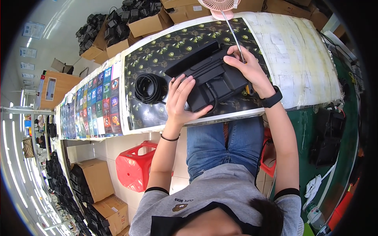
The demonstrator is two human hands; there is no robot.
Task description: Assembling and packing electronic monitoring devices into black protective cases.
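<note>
A black plastic housing (224,83), box-like with a recessed middle, lies at a slant on the dark printed mat. My left hand (181,98) is closed on its left end, fingers on the far side and thumb at the near edge. My right hand (250,69) grips the far right corner with fingers and thumb curled. Just beyond the housing lies a long flat black panel (193,59). A short ribbed cable (213,92) runs along the housing's front. A coiled black cable (149,88) rests left of my left hand. Beneath my right wrist shows a small yellow-and-black thing (249,89).
A pink fan (220,4) stands at the far edge; a thin silver rod (233,33) runs from it to my right fingers. Cardboard boxes (147,25) with black parts stand beyond the table. A red stool (134,167) is below left. Colourful cards (94,96) cover the table's left part.
</note>
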